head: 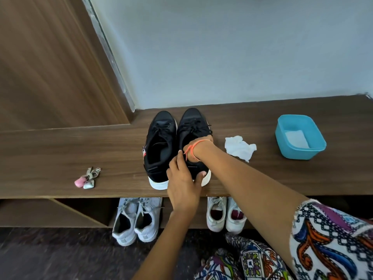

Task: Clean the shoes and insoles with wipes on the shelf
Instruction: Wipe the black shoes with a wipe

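Reaching into the frame-right black sneaker [191,122] on the shelf [60,150], your right hand [204,142] hides its fingers, grip unclear; your left hand [182,184] clamps the near heel, toe pointing up-frame

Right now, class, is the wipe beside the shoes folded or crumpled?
Crumpled: the wipe lies bunched and creased on the shelf, between shoes and tub.

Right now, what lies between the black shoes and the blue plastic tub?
A crumpled white wipe lies on the brown wooden shelf between them, touching neither, in the head view.
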